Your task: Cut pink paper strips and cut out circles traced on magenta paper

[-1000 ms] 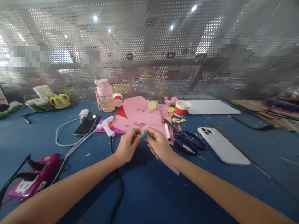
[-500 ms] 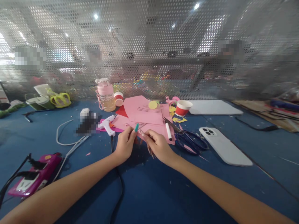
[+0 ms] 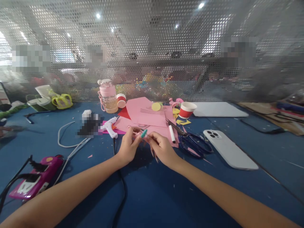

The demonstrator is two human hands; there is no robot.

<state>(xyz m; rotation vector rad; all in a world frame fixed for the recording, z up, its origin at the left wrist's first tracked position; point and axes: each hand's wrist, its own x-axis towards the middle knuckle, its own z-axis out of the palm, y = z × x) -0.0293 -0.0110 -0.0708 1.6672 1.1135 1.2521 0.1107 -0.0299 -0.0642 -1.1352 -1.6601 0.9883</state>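
While I watch, left hand (image 3: 128,147) and right hand (image 3: 162,147) pinch a small pink piece (image 3: 137,134) mid-frame, apparently unfinished; a yellow paper scrap (image 3: 186,122) lies cut, the black-lined pink paper sheet (image 3: 148,119) behind looks uncut.

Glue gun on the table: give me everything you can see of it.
The white, plastic-looking glue gun lies on its side, left of the pink paper sheets' middle, partly over a magenta paper sheet. It has an orange trigger and a narrow nozzle pointing away and to the right. The handle's end points toward the person; a black cord leaves it and passes under the left forearm. Neither of the hands touches it. Power state: can't tell.
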